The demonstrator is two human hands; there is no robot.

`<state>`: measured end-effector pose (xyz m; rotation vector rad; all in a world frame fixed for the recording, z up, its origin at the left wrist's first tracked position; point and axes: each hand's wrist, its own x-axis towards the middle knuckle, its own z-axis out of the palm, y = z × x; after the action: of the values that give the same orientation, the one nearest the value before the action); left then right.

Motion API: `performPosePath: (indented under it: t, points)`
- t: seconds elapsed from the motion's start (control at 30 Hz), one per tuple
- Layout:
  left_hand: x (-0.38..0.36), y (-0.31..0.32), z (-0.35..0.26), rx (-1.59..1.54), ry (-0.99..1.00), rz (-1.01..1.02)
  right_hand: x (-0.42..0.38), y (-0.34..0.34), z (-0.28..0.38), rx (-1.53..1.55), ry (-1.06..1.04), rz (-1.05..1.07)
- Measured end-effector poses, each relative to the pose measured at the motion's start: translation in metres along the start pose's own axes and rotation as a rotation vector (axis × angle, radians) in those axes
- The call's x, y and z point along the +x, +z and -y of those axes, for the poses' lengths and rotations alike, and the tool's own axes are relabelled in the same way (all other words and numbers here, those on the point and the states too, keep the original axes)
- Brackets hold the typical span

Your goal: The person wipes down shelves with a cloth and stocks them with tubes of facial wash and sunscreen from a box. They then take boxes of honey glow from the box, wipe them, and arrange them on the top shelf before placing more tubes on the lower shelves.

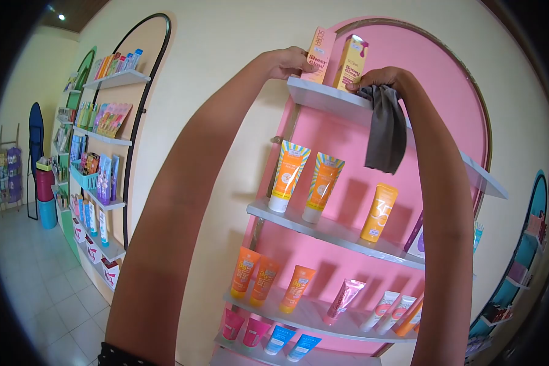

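Observation:
Both my arms reach up to the top shelf (329, 94) of a pink arched display. My left hand (291, 63) is closed around the side of a pink box (319, 55) at the shelf's left end. Just right of it stands a yellow box (351, 64), apart from the pink one and leaning slightly. My right hand (381, 79) is closed, its thumb at the yellow box's lower right edge, and a dark grey cloth (385, 131) hangs from its fingers over the shelf front.
Below, one shelf (341, 235) holds orange-and-white tubes (290, 177) and a yellow tube (379, 213). Lower shelves carry orange tubes (297, 290), pink tubes and blue tubes. Another stocked display (110, 140) stands left, beside a tiled floor (61, 299). A teal display (512, 280) is at far right.

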<state>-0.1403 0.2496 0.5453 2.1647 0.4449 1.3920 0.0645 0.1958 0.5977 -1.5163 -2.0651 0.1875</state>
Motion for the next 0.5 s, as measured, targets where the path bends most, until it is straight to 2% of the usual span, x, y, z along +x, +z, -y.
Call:
performPosePath:
  t: [0.1, 0.2, 0.27, 0.5]
  points:
    - [0.001, -0.004, 0.011, 0.039, 0.014, 0.051, 0.003, 0.002, 0.001, -0.041, 0.015, -0.031]
    - [0.0, -0.003, 0.013, 0.051, -0.032, 0.019, 0.0, 0.01, 0.007, -0.025, -0.014, -0.04]
    - [-0.006, 0.003, 0.01, 0.121, -0.029, -0.054, 0.001, 0.014, 0.011, -0.084, 0.039, -0.101]
    - [0.005, 0.0, 0.022, 0.037, -0.004, -0.052, -0.002, 0.024, 0.019, -0.147, 0.074, -0.159]
